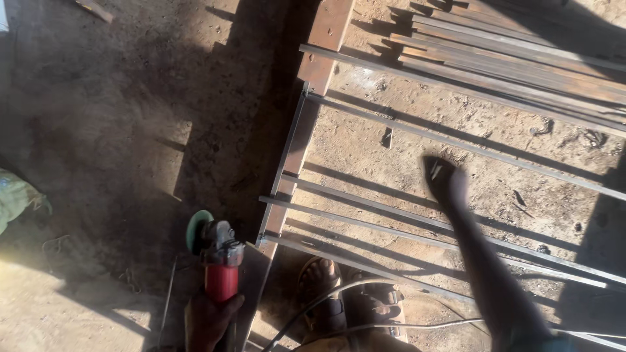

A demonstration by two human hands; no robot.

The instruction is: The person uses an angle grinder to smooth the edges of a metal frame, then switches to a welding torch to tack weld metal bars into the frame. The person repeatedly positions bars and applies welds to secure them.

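Note:
My left hand [210,318] grips the red body of an angle grinder [218,257] at the bottom left of centre; its green-guarded disc points up, close to the corner of a metal frame [282,171]. My right hand [445,181] is blurred, stretched out over the thin steel bars [417,218] that lie across the ground, and I cannot see anything in it; whether its fingers are apart is unclear. My sandalled foot [321,287] stands below the bars.
A stack of long steel bars [521,62] lies at the top right. A rusty beam [323,45] runs up from the frame. The grinder's cable [339,296] curves over my feet. A greenish cloth [16,199] sits at the left edge on dirt ground.

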